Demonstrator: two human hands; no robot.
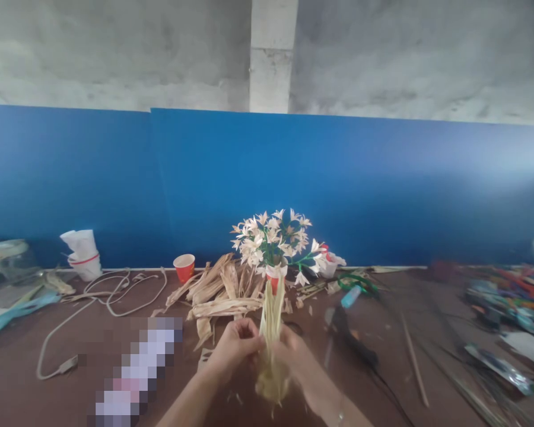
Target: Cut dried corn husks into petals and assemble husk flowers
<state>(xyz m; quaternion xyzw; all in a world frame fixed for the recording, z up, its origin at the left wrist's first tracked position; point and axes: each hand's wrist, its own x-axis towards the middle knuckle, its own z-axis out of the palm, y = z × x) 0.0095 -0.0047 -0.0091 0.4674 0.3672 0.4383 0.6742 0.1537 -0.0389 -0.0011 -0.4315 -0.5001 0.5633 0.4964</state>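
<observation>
A pale yellow-green corn husk (pixel 272 317) stands upright between my hands, its top split into strips and its lower end bunched and blurred. My left hand (pixel 238 347) pinches the left edge with thumb and fingertips. On the other side my right hand (pixel 296 359) is closed against the husk, its fingers partly hidden and smeared. Directly behind rises a bunch of white handmade flowers (pixel 271 237) on green stems, in a red cup (pixel 273 283). Dried tan husks (pixel 222 287) lie heaped behind my left hand.
To the right lie a black corded tool (pixel 351 338), a thin stick (pixel 413 359) and tangled coloured materials (pixel 507 290). A red paper cup (pixel 184 268), white cable (pixel 109 296) and white cup (pixel 86 265) are on the left. A blue partition (pixel 196 178) closes off the back.
</observation>
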